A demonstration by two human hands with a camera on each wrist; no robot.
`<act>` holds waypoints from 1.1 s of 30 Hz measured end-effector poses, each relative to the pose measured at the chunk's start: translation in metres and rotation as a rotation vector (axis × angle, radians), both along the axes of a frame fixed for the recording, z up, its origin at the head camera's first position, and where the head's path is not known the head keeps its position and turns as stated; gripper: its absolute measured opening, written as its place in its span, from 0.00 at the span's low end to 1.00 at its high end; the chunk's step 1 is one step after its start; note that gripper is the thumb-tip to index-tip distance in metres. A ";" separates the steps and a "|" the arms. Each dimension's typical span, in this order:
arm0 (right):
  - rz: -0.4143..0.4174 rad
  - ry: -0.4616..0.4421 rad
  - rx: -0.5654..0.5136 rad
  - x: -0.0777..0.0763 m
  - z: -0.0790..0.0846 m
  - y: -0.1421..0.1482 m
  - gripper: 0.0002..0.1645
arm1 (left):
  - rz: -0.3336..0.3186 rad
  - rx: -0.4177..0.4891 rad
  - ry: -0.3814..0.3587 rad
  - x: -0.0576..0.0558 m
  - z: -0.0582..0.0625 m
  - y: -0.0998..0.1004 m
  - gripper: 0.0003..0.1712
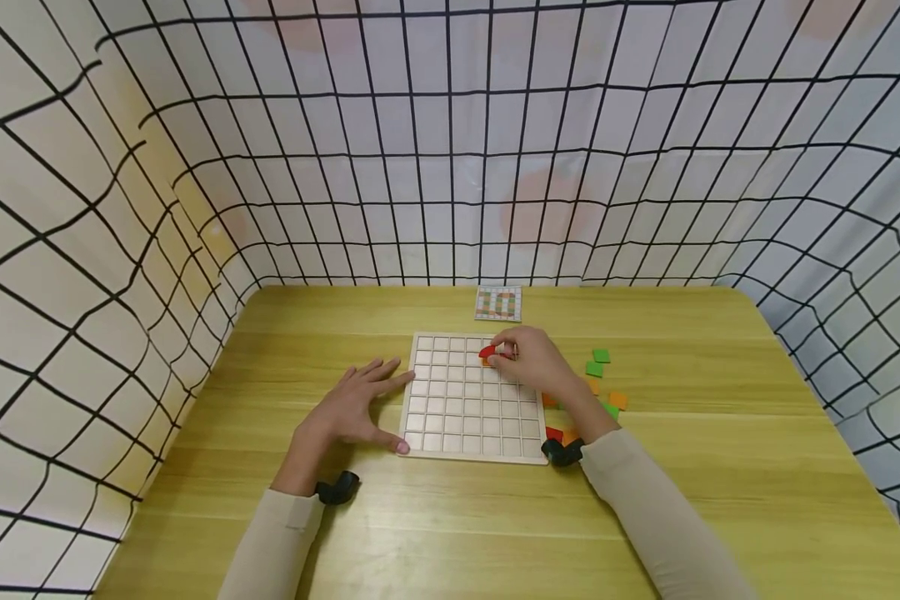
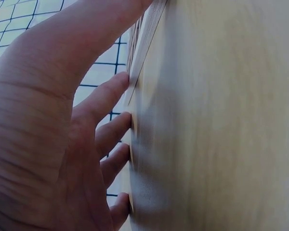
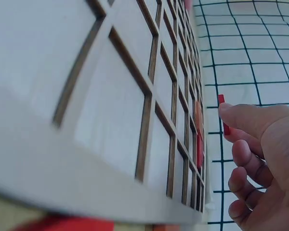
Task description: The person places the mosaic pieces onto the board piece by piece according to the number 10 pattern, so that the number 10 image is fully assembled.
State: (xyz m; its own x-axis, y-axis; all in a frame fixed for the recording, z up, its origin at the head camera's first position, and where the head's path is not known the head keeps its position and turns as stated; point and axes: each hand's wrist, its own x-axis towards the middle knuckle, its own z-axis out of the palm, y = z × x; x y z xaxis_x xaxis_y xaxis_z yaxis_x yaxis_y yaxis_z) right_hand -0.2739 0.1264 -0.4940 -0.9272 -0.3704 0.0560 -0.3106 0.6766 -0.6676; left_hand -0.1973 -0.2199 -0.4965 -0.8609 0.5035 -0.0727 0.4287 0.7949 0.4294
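Observation:
A pale wooden board (image 1: 453,407) divided into square cells lies on the table. My right hand (image 1: 531,360) pinches a thin red tile (image 1: 487,352) between thumb and fingers, above the board's far right part. In the right wrist view the tile stands on edge at the fingertips, the other fingers loosely curled. Beyond it, an orange tile (image 3: 198,118) and another red tile (image 3: 199,150) sit in cells of the board. My left hand (image 1: 356,404) is spread at the board's left edge, thumb at the near corner. In the left wrist view its fingertips (image 2: 120,79) rest at the board edge and tabletop.
Several loose green (image 1: 602,356), orange (image 1: 618,401) and red (image 1: 553,434) tiles lie right of the board, partly hidden by the right forearm. A small patterned card (image 1: 498,303) lies behind the board. Black netting (image 1: 450,179) surrounds the table's back and sides.

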 end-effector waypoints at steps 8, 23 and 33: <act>0.020 -0.014 0.037 -0.003 -0.004 -0.013 0.17 | -0.005 -0.013 0.003 0.001 0.001 0.001 0.69; 0.048 -0.008 0.039 -0.002 -0.008 -0.019 0.18 | 0.000 -0.023 0.000 0.000 0.001 -0.001 0.69; 0.054 -0.018 0.028 0.000 -0.006 -0.018 0.18 | 0.002 -0.023 -0.005 0.000 -0.001 0.000 0.69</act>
State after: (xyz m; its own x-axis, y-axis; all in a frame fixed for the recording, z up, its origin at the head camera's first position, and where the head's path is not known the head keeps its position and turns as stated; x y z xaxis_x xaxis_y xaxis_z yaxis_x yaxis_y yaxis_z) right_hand -0.2740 0.1084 -0.4995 -0.9065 -0.4213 0.0280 -0.3352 0.6777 -0.6544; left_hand -0.1975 -0.2200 -0.4973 -0.8615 0.4999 -0.0888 0.4248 0.8054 0.4133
